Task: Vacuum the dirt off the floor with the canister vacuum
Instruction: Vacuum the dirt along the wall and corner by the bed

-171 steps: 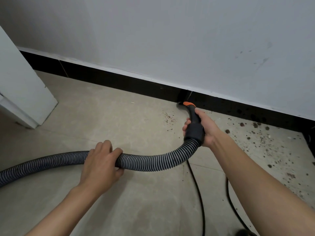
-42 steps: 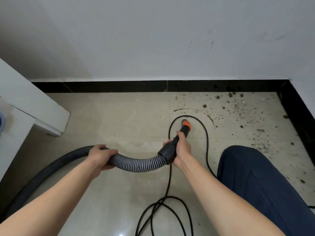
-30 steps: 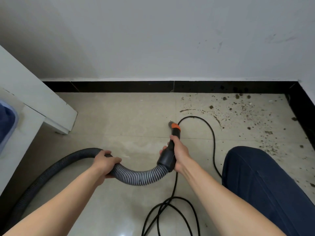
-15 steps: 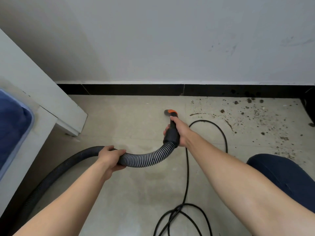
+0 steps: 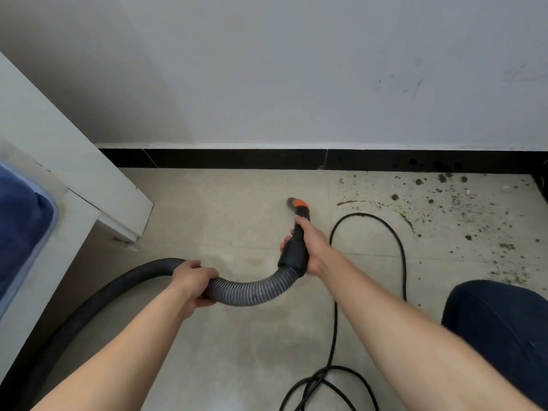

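My right hand grips the black handle of the vacuum nozzle, whose orange-collared tip points down at the beige tiled floor. My left hand grips the ribbed grey hose, which curves off to the lower left. Brown dirt lies scattered over the floor at the right, well to the right of the nozzle tip. The canister itself is out of view.
A black power cord loops on the floor right of the nozzle and coils at the bottom. A white cabinet stands at the left with a blue item on it. A black baseboard runs along the wall. My knee in dark trousers is lower right.
The nozzle has moved left across the floor, away from the dirt patch, with both hands keeping their grip on the hose and handle. The view has shifted slightly.
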Motion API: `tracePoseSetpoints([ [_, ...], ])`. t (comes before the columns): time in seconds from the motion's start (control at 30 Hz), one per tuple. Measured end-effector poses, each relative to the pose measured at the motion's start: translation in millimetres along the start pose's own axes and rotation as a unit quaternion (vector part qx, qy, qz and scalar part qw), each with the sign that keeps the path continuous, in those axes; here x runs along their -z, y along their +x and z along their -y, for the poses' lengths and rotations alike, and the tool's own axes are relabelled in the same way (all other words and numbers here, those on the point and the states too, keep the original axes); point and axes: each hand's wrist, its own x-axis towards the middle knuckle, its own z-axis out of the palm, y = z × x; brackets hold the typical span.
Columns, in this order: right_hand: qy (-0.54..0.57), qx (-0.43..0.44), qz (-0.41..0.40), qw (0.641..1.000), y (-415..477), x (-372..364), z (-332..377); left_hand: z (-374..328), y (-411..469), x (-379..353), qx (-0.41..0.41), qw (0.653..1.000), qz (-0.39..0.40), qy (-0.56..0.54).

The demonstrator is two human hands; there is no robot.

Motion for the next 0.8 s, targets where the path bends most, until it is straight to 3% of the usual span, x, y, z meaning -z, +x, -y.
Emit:
tracePoseSetpoints([
  [0.17, 0.126, 0.034, -0.103, 0.986, -42.0, -33.6, -84.6, -5.0, 30.7, 31.6, -0.045, 0.990, -0.096, 0.091],
  [0.37, 0.206, 0.006, -0.144, 0.968, -68.2, -62.6, -161.5, -16.2, 54.3, 51.8, -0.062, 0.970, -0.104, 0.209],
  [0.5, 0.221, 0.047, -0.126, 0.966, -44.1, -56.5, -132.6, -25.2, 65.3, 42.4, -0.084, 0.963, -0.057, 0.248],
  [0.63, 0.138, 0.069, -0.062, 0.986, -19.0, -48.1, -82.9, -38.0, 65.8, 39.0, -0.090, 0.954, -0.021, 0.284],
  [0.8, 0.123, 0.134, -0.128, 0.975, -22.0, 5.5, -16.1, -41.1, 44.5, 2.4, -0.096, 0.971, 0.078, 0.204],
])
